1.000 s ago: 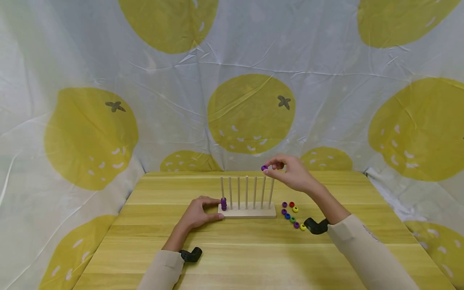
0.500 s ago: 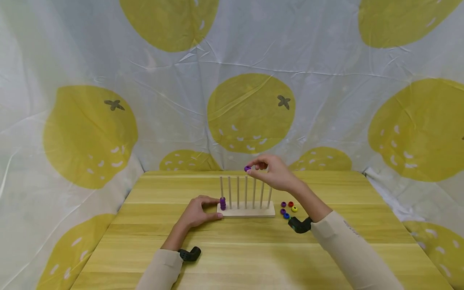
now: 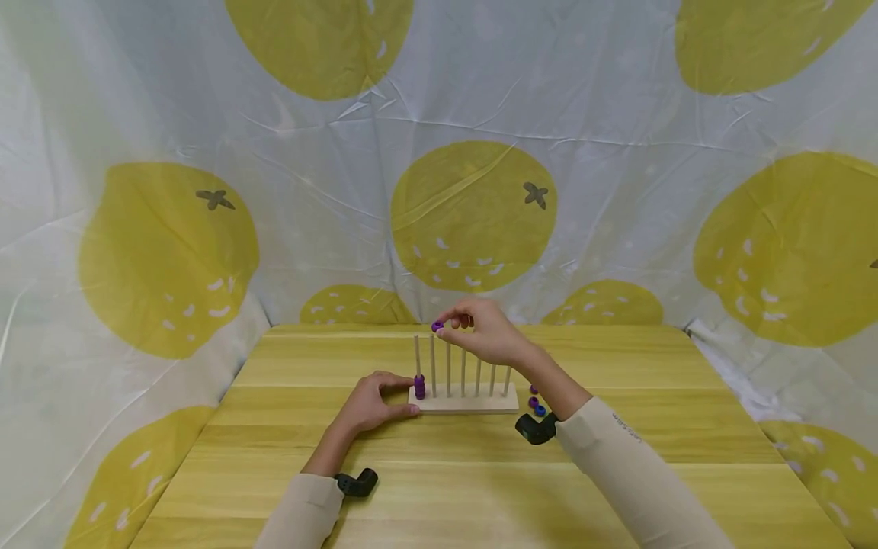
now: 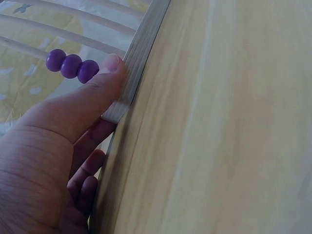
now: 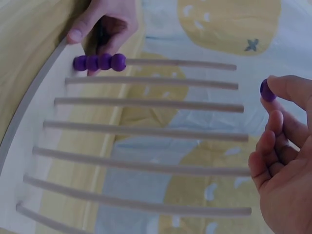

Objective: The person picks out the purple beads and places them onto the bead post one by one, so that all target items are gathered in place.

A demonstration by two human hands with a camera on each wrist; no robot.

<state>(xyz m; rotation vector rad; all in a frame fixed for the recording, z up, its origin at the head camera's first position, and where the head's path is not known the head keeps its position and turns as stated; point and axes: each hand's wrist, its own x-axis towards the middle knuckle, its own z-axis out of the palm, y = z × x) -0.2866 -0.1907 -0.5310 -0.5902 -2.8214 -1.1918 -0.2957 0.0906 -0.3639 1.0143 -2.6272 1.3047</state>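
Observation:
A wooden peg stand with a row of several upright rods rests on the table. My left hand grips the left end of its base, thumb in front and fingers behind. On the leftmost rod sits a stack of purple beads; the other rods carry none. My right hand pinches a purple bead between thumb and index finger. This bead is held near the top of the second rod from the left in the head view. In the right wrist view it hangs apart from the rod tips.
Loose beads lie right of the stand, among them a purple one and a blue one; my right forearm hides others. A lemon-print cloth hangs behind the wooden table.
My right hand has moved left above the rods with the purple bead, from the right end toward the left end. My left hand keeps its grip on the base.

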